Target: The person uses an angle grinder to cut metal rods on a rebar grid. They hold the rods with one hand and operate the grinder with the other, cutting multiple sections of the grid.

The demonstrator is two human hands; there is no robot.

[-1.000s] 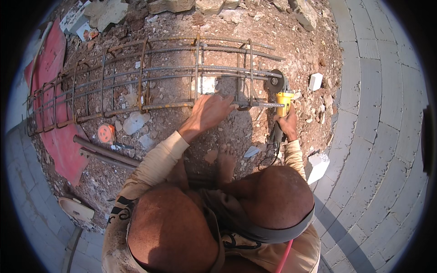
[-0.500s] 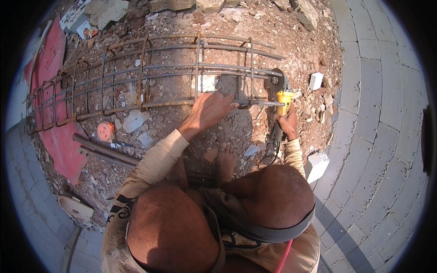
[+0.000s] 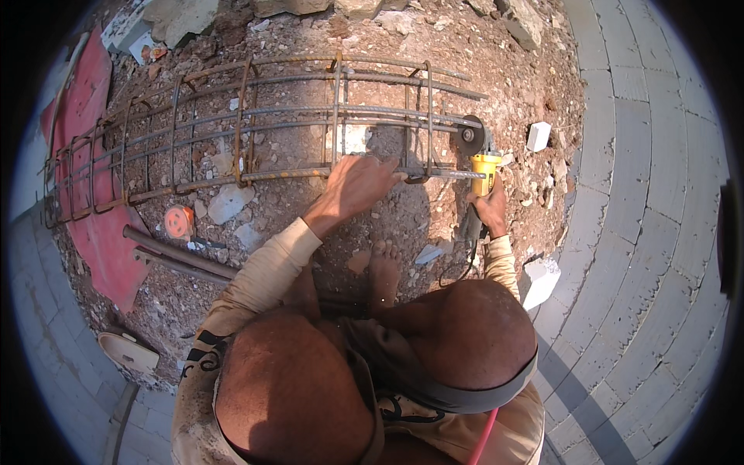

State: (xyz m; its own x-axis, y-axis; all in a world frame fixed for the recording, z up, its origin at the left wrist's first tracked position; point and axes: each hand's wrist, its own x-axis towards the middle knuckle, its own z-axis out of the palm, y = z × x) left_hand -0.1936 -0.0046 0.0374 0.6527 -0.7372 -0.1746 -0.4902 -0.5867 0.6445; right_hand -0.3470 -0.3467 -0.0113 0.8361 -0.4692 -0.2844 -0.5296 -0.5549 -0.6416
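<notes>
A rebar cage (image 3: 287,175) of long rusty bars tied by square stirrups lies across the ground ahead of me. My left hand (image 3: 360,186) is closed over its nearest long bar, just left of the last stirrup. Held in my right hand (image 3: 490,211) is a yellow angle grinder (image 3: 484,172), its body beside the free end of that bar. The dark cutting disc (image 3: 470,138) stands upright at the tip of a middle bar, apparently touching it. My right fingers wrap around the tool's body, and its rear is partly hidden.
Rubble and stones (image 3: 356,8) line the far side. White blocks (image 3: 539,136) lie to the right, near a grey block wall (image 3: 643,178). On the left are an orange round object (image 3: 179,222), metal pipes (image 3: 182,254) and a red sheet (image 3: 105,252). My bare foot (image 3: 384,271) rests below the cage.
</notes>
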